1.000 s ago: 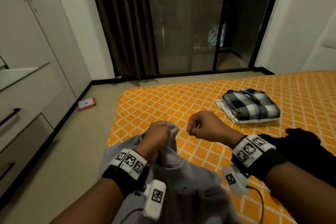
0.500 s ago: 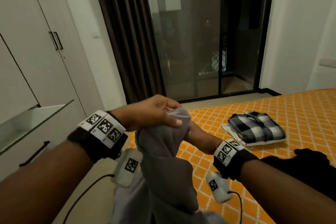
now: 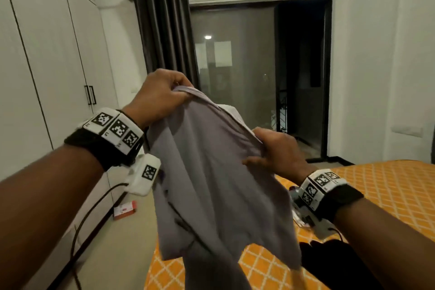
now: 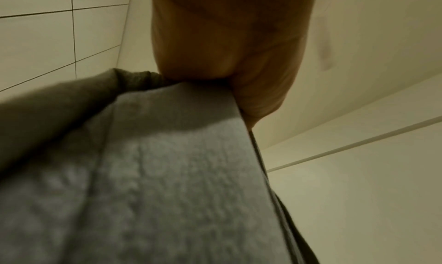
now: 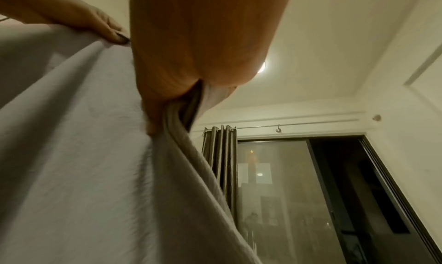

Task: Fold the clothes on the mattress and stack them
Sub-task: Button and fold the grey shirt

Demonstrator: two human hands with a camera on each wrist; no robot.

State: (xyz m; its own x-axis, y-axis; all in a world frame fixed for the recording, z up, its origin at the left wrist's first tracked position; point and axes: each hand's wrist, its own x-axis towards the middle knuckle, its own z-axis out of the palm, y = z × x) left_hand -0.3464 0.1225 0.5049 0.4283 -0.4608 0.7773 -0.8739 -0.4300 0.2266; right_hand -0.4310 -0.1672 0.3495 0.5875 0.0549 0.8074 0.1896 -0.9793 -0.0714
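Observation:
I hold a grey garment up in the air over the near corner of the orange patterned mattress. My left hand pinches its top edge at the upper left. My right hand grips the same edge lower and to the right. The cloth hangs down between my arms. In the left wrist view the grey garment fills the frame below my left hand. In the right wrist view my right hand clamps a fold of the grey garment.
A black garment lies on the mattress by my right forearm. White wardrobe doors line the left wall. A dark curtain and glass sliding door stand ahead. A small red box lies on the floor.
Both hands have lifted the grey garment from the mattress to chest height and moved apart along its top edge. My head has tilted up, so the folded plaid stack is out of view.

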